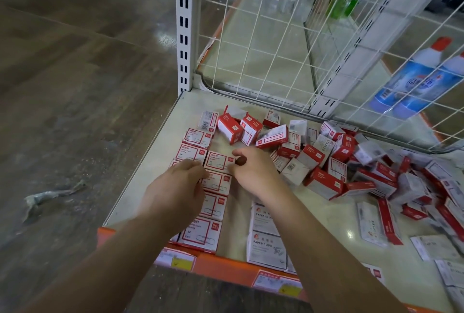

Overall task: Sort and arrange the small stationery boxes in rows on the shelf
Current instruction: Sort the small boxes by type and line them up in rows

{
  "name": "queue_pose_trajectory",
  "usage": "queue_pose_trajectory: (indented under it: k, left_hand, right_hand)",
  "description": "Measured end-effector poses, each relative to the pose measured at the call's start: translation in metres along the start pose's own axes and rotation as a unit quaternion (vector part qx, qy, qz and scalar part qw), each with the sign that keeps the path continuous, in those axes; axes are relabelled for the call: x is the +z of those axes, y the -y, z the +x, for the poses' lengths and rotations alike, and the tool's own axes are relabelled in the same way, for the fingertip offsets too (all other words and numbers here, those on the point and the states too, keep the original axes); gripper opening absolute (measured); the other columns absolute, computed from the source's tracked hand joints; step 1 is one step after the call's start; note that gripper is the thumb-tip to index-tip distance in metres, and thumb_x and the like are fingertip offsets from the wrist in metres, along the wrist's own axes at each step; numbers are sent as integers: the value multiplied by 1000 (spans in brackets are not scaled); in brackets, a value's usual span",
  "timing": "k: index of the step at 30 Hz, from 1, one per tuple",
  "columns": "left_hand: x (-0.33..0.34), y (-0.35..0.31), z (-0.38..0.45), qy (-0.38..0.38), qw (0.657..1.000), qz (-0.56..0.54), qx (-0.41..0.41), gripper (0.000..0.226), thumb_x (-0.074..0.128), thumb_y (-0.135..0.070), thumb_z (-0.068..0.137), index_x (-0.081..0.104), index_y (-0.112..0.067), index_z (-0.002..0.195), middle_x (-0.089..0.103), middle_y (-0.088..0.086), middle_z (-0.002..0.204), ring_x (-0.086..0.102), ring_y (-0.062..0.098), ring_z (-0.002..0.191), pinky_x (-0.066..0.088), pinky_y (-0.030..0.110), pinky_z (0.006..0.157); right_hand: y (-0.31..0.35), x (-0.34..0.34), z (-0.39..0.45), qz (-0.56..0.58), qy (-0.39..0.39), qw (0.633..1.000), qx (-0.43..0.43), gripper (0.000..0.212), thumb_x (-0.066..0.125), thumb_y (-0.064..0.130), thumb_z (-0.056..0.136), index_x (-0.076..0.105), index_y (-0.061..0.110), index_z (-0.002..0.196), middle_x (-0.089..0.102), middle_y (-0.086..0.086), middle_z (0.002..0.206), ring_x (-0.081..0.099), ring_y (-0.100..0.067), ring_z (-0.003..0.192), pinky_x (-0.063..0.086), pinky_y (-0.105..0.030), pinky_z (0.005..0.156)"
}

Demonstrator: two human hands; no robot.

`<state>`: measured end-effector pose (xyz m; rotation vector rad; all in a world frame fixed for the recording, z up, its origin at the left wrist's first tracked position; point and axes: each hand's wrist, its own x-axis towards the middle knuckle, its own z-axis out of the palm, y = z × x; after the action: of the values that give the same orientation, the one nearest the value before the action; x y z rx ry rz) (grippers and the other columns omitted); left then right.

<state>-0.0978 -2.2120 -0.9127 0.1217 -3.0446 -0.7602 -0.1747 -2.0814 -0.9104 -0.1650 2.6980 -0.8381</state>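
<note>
A: What is each hand doing?

B: Both are on one small red-and-white box [219, 162] near the left end of the shelf [155, 162]. The right hand [253, 170] pinches its right edge between thumb and curled fingers. The left hand [180, 182] lies at its left edge with the fingers bent down over it; whether they grip the box or only press it I cannot tell.

A: Where does that box sit?

B: At the far end of a row of like boxes [213, 202] that runs toward the orange front lip [226, 266]. A second row [193, 144] lies flat just to the left of it.

A: Can any writing be read?

B: Two white packs [267, 245] between the forearms read "PAPER CLIPS". One white box in the loose heap [351, 162] to the right reads "STAPLES". The red boxes carry a small white logo, too blurred to read, and a few show barcodes.

A: And the price tags?

B: White and yellow tags [179, 260] are stuck on the orange lip, the print too small to make out.

A: Anything behind?

B: A white wire grid [276, 36], and through it blue-and-white bottles [414, 79] with red caps, their labels unreadable.
</note>
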Motion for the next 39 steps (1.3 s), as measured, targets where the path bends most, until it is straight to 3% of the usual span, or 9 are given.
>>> queue_pose_trajectory:
  k: [4,8,12,17,20,27,33,39]
  left_hand:
    - [-1,1,3,-9,1000,-8,-15,37,41,-28,96,45,-30,132,47,-12,133,52,8,110,45,17,76]
    - [-1,1,5,-12,1000,-2,-10,44,42,-33,95,39,-30,139,45,-13,134,48,7,114,44,19,79]
    - [0,0,6,8,998,55,13,47,41,-42,94,36,-35,140,39,-16,136,37,4,122,41,18,82]
    - [0,-7,10,29,997,70,-1,46,39,-38,96,33,-33,141,38,-12,137,38,6,122,39,17,76]
    - [-1,-13,11,34,996,81,-7,44,38,-37,96,35,-31,140,40,-10,136,41,8,121,42,20,81]
    - [1,-35,5,41,994,100,-12,43,42,-33,96,38,-26,138,37,-4,142,37,14,128,38,30,100]
    - [21,-70,-9,56,995,69,42,35,40,-27,96,45,-22,130,42,-5,135,42,12,121,39,28,98]
    - [34,-104,-16,58,995,59,60,33,41,-26,96,46,-20,128,45,-4,129,44,13,115,42,29,95]
  right_hand:
    - [-1,1,-1,14,3,1000,-13,38,58,21,91,55,19,128,55,1,127,55,-13,108,45,-26,89]
    - [-4,-1,0,23,14,999,-21,38,57,20,91,55,18,129,56,1,127,56,-12,109,42,-20,83]
    - [-6,0,-1,34,12,999,-24,37,53,17,93,54,18,130,54,1,131,51,-14,118,40,-24,93]
    - [-9,-4,0,22,26,999,-24,39,49,14,94,51,20,133,51,3,135,48,-15,122,39,-28,98]
    - [-14,-10,-3,21,12,999,-28,45,45,2,91,50,17,133,53,0,133,50,-14,121,39,-27,99]
    - [-37,-28,-25,56,-34,997,-42,40,44,0,91,56,15,127,59,-1,123,54,-13,113,43,-30,99]
    - [-71,-50,-47,64,-64,995,-35,37,51,-1,88,60,13,122,61,2,117,55,-8,102,41,-19,88]
    - [-105,-69,-69,60,-89,994,-9,33,46,-2,89,64,13,112,63,4,105,53,-5,93,41,-15,80]
